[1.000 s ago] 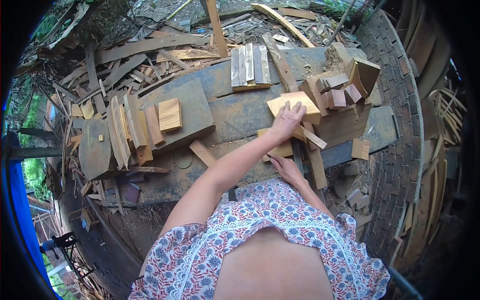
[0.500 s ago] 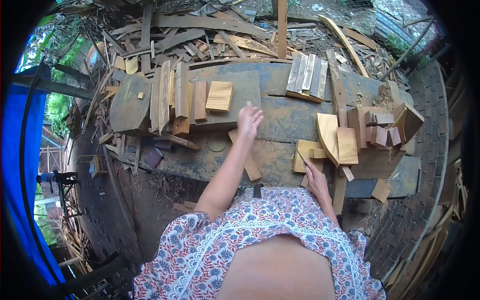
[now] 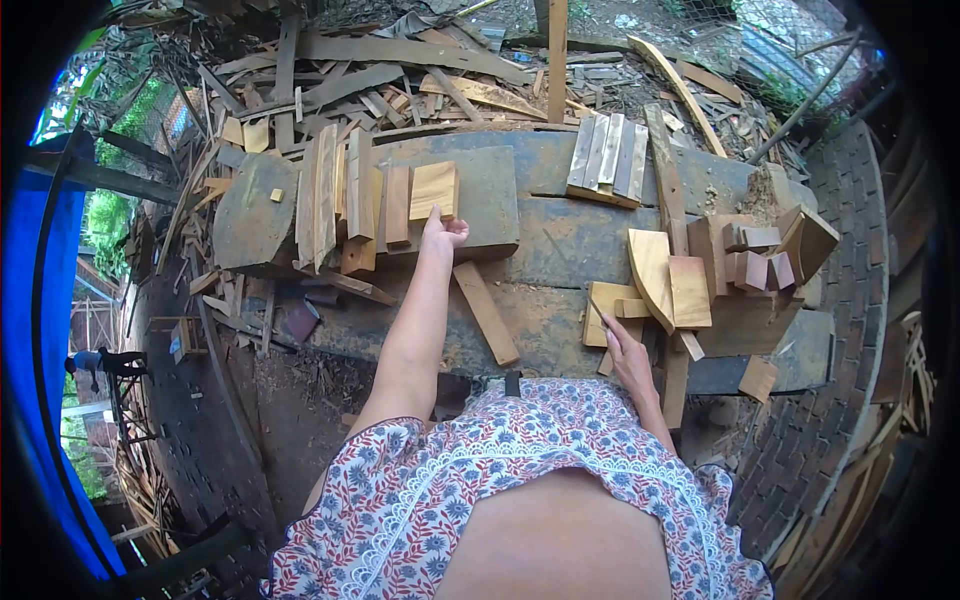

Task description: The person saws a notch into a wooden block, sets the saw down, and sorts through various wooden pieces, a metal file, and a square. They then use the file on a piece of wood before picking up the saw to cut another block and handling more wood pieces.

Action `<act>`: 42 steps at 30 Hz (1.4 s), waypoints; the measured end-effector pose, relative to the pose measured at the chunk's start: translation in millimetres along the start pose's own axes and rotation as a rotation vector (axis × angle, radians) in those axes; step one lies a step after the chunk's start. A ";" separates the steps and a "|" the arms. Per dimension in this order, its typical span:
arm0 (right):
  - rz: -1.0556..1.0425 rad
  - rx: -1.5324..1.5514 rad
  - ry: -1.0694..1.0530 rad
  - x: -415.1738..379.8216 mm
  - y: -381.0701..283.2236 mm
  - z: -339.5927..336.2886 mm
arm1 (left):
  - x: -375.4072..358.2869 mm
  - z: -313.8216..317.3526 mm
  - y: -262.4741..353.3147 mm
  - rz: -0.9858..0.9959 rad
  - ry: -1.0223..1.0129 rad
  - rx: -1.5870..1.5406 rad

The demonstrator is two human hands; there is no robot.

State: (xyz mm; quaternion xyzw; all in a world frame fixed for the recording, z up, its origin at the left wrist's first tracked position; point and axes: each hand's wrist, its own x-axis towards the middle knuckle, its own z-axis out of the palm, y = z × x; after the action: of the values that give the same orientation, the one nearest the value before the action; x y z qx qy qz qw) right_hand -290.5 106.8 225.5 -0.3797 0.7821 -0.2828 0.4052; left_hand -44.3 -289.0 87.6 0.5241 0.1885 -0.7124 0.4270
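My left hand is at the front edge of a light wooden block on the raised board. Its fingers are bent, pinching that edge, and the block lies flat. In my right hand is a thin, pencil-like stick, held near the bench's front edge. The stick's tip lies over a yellowish wooden piece. Close by are a small block, a curved wooden piece and a rectangular block.
Upright planks stand left of the block. A set of strips lies at the bench's back. Stacked blocks are at the right, and a loose slat lies in front. Scrap wood is heaped behind the bench.
My left hand has swung left from beside the block to its front edge, its spread fingers now bent. My right hand, with the stick, stays almost where it was.
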 end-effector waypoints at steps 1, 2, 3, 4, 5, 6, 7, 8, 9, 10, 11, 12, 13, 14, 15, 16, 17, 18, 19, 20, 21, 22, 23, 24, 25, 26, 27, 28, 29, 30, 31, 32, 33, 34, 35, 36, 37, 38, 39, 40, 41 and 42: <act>0.001 0.001 0.005 -0.4 1.2 -0.7 | 0.0 2.8 -1.3 -0.002 -0.003 0.004; 0.011 0.012 0.009 -0.9 3.0 -0.8 | -0.3 4.8 -1.4 0.107 0.022 0.060; 0.020 0.024 0.011 -1.0 4.0 -0.9 | -7.3 8.1 -1.5 0.218 0.048 0.115; 0.019 0.026 0.012 -0.7 3.7 -1.4 | -23.3 9.3 -7.8 0.286 0.049 0.192; 0.009 0.032 0.016 -0.2 2.8 -2.1 | -41.7 7.0 -9.4 0.288 0.048 0.194; 0.000 0.039 0.022 0.7 2.4 -2.5 | -53.2 2.2 -10.1 0.357 -0.002 0.347; 0.002 0.043 0.023 2.0 3.0 -2.3 | -64.9 -4.0 -11.7 0.424 -0.050 0.501; -0.053 0.038 0.040 4.6 3.7 -1.8 | -76.5 -11.5 -15.0 0.426 -0.050 0.506; -0.106 0.033 0.055 6.6 3.9 -0.5 | -89.4 -21.3 -20.8 0.441 -0.130 0.644; -0.099 0.039 0.051 8.1 2.2 0.9 | -101.8 -32.0 -27.5 0.452 -0.208 0.782; -0.161 0.031 0.051 10.4 -1.8 1.9 | -111.8 -40.4 -37.0 0.419 -0.220 0.801; -0.224 0.022 0.051 13.0 -6.3 3.2 | -121.2 -48.5 -46.9 0.398 -0.218 0.816; -0.218 0.024 0.046 15.4 -11.9 5.5 | -125.0 -57.5 -55.0 0.377 -0.217 0.830; -0.256 0.019 -0.010 18.5 -19.3 8.9 | -128.6 -63.8 -61.0 0.375 -0.211 0.832; -0.293 0.013 -0.063 21.2 -25.9 13.0 | -130.6 -69.2 -65.8 0.377 -0.239 0.810; -0.361 0.032 -0.077 24.2 -29.2 19.6 | -131.7 -73.9 -68.4 0.378 -0.269 0.787; -0.360 0.032 -0.078 27.5 -33.8 26.2 | -132.9 -77.0 -69.4 0.377 -0.268 0.787; -0.418 0.010 -0.093 31.0 -38.7 32.6 | -132.7 -79.7 -69.9 0.382 -0.307 0.743; -0.479 -0.012 -0.108 35.1 -41.7 38.8 | -130.8 -81.2 -69.7 0.389 -0.346 0.697; -0.508 0.002 -0.122 41.0 -39.8 47.7 | -128.7 -81.3 -69.1 0.394 -0.347 0.694; -0.513 0.002 -0.123 45.8 -38.0 55.1 | -127.2 -81.2 -68.2 0.410 -0.345 0.695; -0.493 -0.032 -0.143 50.1 -36.4 61.6 | -125.7 -81.0 -67.0 0.425 -0.343 0.698; -0.471 -0.067 -0.161 54.3 -33.7 66.1 | -124.1 -80.7 -65.9 0.428 -0.345 0.698; -0.473 -0.066 -0.159 57.7 -32.2 67.5 | -126.8 -78.7 -65.8 0.442 -0.330 0.710; -0.449 -0.144 -0.124 61.2 -29.9 67.5 | -129.4 -77.0 -65.7 0.455 -0.313 0.723; -0.423 -0.221 -0.089 65.0 -27.3 67.2 | -131.9 -75.5 -65.3 0.455 -0.313 0.724; -0.420 -0.219 -0.089 70.3 -23.6 65.9 | -133.4 -75.7 -64.7 0.440 -0.311 0.729; -0.387 -0.211 -0.027 76.5 -19.2 63.2 | -134.8 -76.1 -64.8 0.424 -0.308 0.734; -0.355 -0.204 0.037 81.1 -15.0 61.2 | -136.1 -75.6 -65.7 0.420 -0.311 0.738; -0.355 -0.213 0.057 80.8 -19.7 58.2 | -136.2 -75.3 -65.9 0.420 -0.308 0.728; -0.352 -0.212 0.063 78.5 -24.8 57.4 | -136.1 -74.4 -65.6 0.421 -0.305 0.717; -0.420 -0.188 0.042 73.5 -29.9 58.6 | -136.1 -74.1 -65.6 0.419 -0.308 0.722; -0.488 -0.165 0.019 68.2 -35.7 57.9 | -134.1 -75.0 -65.8 0.421 -0.311 0.695; -0.487 -0.166 0.023 67.9 -33.7 60.1 | -131.8 -74.9 -66.0 0.424 -0.315 0.667; -0.501 -0.189 0.009 69.8 -30.3 64.4 | -129.2 -73.9 -66.4 0.425 -0.319 0.666; -0.517 -0.212 -0.007 72.0 -28.2 68.3 | -128.5 -72.1 -66.8 0.446 -0.293 0.715; -0.522 -0.213 -0.008 74.0 -24.9 70.0 | -128.1 -71.3 -66.6 0.468 -0.265 0.761; -0.475 -0.237 0.017 76.5 -20.6 69.1 | -127.5 -70.6 -66.3 0.473 -0.265 0.757; -0.428 -0.261 0.044 79.6 -16.9 66.7 | -138.7 -63.2 -67.9 0.557 -0.227 0.842; -0.429 -0.260 0.041 81.3 -15.8 61.6 | -143.6 -61.1 -68.3 0.637 -0.184 0.929; -0.346 -0.182 0.077 82.1 -13.1 55.6 | -146.8 -60.3 -65.2 0.633 -0.179 0.931; -0.264 -0.108 0.115 81.6 -13.6 48.3 | -151.2 -55.8 -61.2 0.896 -0.177 1.133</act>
State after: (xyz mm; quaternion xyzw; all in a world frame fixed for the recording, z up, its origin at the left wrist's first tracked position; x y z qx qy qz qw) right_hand -275.8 25.6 176.8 -0.4835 0.7615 -0.3124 0.2979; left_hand -48.0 -152.3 192.8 0.6319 -0.4774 -0.4973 0.3542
